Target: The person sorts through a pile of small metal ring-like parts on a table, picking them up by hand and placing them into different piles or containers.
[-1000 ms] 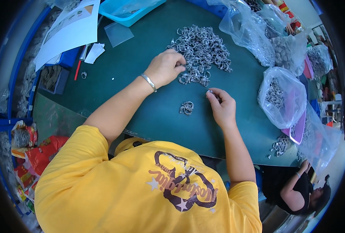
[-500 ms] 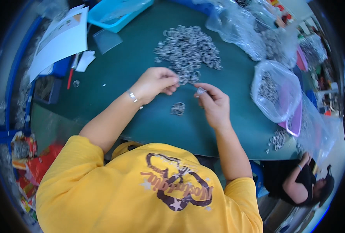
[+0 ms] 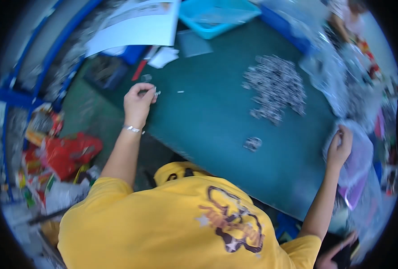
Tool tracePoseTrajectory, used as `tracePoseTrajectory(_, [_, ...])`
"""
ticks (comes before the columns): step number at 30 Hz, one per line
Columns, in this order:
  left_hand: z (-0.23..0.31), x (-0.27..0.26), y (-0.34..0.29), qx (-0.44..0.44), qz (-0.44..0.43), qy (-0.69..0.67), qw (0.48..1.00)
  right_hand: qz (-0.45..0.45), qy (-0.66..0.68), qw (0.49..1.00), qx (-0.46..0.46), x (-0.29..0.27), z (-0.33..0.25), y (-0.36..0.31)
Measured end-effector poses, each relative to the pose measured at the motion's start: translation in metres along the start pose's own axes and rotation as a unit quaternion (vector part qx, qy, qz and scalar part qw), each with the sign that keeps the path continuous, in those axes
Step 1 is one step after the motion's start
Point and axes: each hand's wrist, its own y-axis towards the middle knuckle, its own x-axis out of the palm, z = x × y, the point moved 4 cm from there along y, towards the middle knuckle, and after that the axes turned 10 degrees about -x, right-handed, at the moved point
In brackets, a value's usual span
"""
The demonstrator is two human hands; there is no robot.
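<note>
Off to the left, my left hand [image 3: 138, 104] is closed in a pinch on a small metal piece [image 3: 157, 93], held over the table's left edge. Far to the right, my right hand [image 3: 340, 149] hangs over the clear plastic bag [image 3: 359, 154]; its fingers are bent and blurred, so what they hold, if anything, does not show. A large pile of small grey metal rings [image 3: 275, 87] lies on the green table [image 3: 203, 121] between my hands. Nearer to me sits a little cluster of the same rings [image 3: 253, 144].
At the back stand a turquoise tray [image 3: 208, 31] and a white printed sheet [image 3: 136, 31]. A red pen-like stick [image 3: 139, 70] lies near my left hand. Plastic bags [image 3: 326, 71] crowd the far right, with another person [image 3: 342, 20] behind. A red bag [image 3: 73, 154] is at lower left.
My hands have spread apart from beside the pile: the left moved to the left edge, the right to the plastic bag. The whole view has swung leftward.
</note>
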Motion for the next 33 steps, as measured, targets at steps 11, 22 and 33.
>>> tracePoseTrajectory(11, [0.000,-0.050,0.041,0.084,0.115,0.354,0.924,-0.214,0.138,0.931,-0.260,0.083,-0.191,-0.032])
tracePoseTrajectory(22, [0.014,-0.004,0.031,0.228,0.053,0.201,0.951,-0.163,0.234,0.956,0.070,0.035,-0.126,-0.087])
tracePoseTrajectory(33, [0.044,0.191,-0.124,0.263,-0.436,0.117,0.853,-0.156,0.214,0.952,0.153,0.005,-0.122,-0.101])
